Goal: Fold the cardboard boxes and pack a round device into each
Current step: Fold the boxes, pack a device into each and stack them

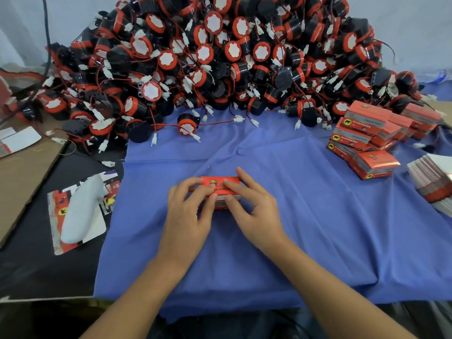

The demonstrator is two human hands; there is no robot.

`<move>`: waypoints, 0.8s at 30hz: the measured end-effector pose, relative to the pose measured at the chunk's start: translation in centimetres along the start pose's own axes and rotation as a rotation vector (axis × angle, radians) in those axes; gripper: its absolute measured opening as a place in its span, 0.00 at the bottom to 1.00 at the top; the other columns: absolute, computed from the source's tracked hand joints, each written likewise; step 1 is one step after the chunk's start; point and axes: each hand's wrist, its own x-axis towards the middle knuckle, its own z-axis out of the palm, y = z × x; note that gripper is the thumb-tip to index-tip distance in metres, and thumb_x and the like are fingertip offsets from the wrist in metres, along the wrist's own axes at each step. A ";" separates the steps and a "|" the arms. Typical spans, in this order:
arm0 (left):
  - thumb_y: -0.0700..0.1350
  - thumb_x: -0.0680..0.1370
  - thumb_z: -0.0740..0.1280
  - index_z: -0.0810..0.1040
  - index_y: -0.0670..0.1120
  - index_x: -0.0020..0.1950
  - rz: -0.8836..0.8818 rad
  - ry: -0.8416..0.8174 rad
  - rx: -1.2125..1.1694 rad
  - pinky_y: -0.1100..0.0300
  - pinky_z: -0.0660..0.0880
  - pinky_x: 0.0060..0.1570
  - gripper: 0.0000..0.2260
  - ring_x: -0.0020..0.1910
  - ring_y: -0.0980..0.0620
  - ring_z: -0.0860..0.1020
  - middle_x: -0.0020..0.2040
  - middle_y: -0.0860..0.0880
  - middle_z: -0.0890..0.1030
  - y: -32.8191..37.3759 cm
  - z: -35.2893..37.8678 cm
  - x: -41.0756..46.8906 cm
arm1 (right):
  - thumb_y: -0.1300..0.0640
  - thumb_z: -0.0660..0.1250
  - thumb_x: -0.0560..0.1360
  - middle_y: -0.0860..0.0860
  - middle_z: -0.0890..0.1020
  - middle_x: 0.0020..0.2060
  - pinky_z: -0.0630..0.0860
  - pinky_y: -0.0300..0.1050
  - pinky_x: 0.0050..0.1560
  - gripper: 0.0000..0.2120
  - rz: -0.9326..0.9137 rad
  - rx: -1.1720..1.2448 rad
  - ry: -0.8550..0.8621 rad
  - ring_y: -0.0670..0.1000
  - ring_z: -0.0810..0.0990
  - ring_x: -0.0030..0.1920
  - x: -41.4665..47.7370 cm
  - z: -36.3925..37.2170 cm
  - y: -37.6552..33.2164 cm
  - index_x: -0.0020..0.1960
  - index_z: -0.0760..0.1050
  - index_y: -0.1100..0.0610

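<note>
Cardboard box [221, 185]: it sits at the centre of the blue cloth [305, 228], red printed face up. We cannot tell whether a device is inside.
Left hand [188, 216]: its fingers curl over the box's left end and pinch it, which we judge is to stop it sliding.
Right hand [254, 211]: it grips the right end, fingertips on top and thumb at the near edge; we judge it is closing a flap.
Round devices [220, 57]: they are heaped just behind the cloth, close for the next pick.
Packed boxes [367, 133]: we see them stacked to the right, apart from the working patch.
Flat blanks [433, 182]: these are fanned at the far right, and we take them for supply.
</note>
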 end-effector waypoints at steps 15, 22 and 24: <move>0.35 0.80 0.69 0.84 0.46 0.54 0.026 0.015 0.062 0.73 0.63 0.61 0.08 0.56 0.48 0.74 0.58 0.50 0.78 0.7 -0.4 -0.3 | 0.60 0.76 0.76 0.49 0.79 0.51 0.80 0.40 0.46 0.05 -0.147 -0.055 0.166 0.44 0.80 0.49 -0.6 0.8 0.5 0.51 0.86 0.59; 0.35 0.75 0.72 0.83 0.45 0.52 0.055 0.050 0.134 0.71 0.64 0.63 0.08 0.57 0.48 0.75 0.56 0.50 0.79 1.0 -0.2 -0.5 | 0.58 0.74 0.77 0.52 0.80 0.51 0.81 0.47 0.42 0.05 -0.262 -0.258 0.198 0.50 0.81 0.45 -1.1 1.0 -0.4 0.48 0.83 0.60; 0.36 0.75 0.73 0.84 0.44 0.54 0.081 0.056 0.174 0.66 0.68 0.62 0.09 0.57 0.46 0.75 0.56 0.49 0.79 1.1 -0.2 -0.6 | 0.59 0.75 0.76 0.52 0.81 0.51 0.81 0.48 0.42 0.05 -0.288 -0.339 0.208 0.52 0.81 0.47 -1.3 1.1 -0.7 0.48 0.83 0.60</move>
